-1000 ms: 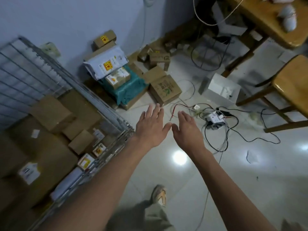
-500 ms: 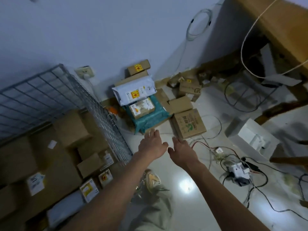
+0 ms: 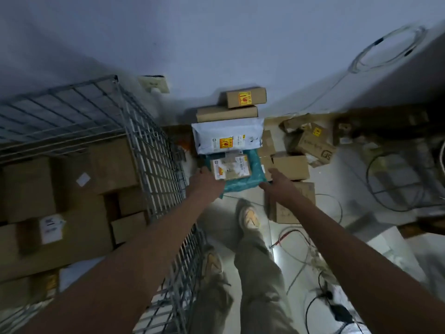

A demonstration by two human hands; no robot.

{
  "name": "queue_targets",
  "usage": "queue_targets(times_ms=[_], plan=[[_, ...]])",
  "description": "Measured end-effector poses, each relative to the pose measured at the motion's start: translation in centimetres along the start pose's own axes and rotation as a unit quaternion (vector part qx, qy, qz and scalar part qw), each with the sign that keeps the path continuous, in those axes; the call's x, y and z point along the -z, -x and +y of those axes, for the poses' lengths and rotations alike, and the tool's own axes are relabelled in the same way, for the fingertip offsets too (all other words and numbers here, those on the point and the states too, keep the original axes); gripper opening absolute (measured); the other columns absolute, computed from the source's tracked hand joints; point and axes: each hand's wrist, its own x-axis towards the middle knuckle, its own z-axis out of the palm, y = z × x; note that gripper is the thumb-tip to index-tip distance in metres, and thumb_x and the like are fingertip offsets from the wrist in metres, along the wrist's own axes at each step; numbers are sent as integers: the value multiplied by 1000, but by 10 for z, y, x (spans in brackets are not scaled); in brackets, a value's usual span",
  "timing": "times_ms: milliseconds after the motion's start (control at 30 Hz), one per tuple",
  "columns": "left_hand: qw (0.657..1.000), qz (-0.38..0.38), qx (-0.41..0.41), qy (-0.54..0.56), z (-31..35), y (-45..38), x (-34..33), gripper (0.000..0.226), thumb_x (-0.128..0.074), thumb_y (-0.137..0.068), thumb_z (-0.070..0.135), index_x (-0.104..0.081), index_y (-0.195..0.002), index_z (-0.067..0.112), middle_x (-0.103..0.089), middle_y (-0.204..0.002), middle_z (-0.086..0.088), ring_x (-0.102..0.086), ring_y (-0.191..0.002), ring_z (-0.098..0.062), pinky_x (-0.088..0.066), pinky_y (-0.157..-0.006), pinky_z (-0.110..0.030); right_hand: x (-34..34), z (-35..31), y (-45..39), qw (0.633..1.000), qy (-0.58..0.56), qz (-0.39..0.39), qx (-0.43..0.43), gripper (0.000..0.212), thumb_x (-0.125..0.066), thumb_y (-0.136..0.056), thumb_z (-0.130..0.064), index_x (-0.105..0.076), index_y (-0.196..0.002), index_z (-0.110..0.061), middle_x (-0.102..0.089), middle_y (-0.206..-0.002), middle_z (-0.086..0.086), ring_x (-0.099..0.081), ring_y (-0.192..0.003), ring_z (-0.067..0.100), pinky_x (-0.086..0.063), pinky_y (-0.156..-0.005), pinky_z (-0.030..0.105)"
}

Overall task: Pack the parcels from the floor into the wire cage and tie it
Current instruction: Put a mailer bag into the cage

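Reaching with my left hand (image 3: 204, 182) and right hand (image 3: 277, 182) to flank the teal parcel (image 3: 243, 183) beside the wire cage (image 3: 154, 155); grip unclear. It looks soft; I'd lift from underneath.

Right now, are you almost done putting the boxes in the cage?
Partly. The wire cage already holds many boxes. Left hand and right hand are reaching the teal parcel. The white mailer and others remain on the floor; no tying visible.
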Motion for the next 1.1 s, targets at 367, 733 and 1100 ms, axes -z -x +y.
queue_targets(times_ms=[367,733,1100], plan=[[948,86,101,290,23,-125,46,77,-73,-93,22,-31,-157,20,-51,-149,-10,-51,-135,-32,-43,-106,-37,46,-34,-173,997,-79,-12,-26,87,-77,-82,-37,-32,-152,-15,-55,-143,15,-59,-122,34,-54,-96,50],[942,67,84,319,49,-163,27,67,-66,-98,35,-36,-156,24,-54,-148,-2,-53,-130,-20,-43,-112,-35,43,-20,-224,982,-177,-70,-10,31,-79,-79,-45,-61,-98,-28,-71,-89,2,-68,-79,24,-59,-78,57],[916,125,12,380,53,-62,57,60,-63,-94,54,-43,-144,28,-59,-127,8,-61,-107,-13,-50,-84,-21,86,-50,-82,964,-226,92,108,33,-70,-93,-42,-65,-105,-11,-74,-94,-1,-71,-85,8,-57,-70,29]])
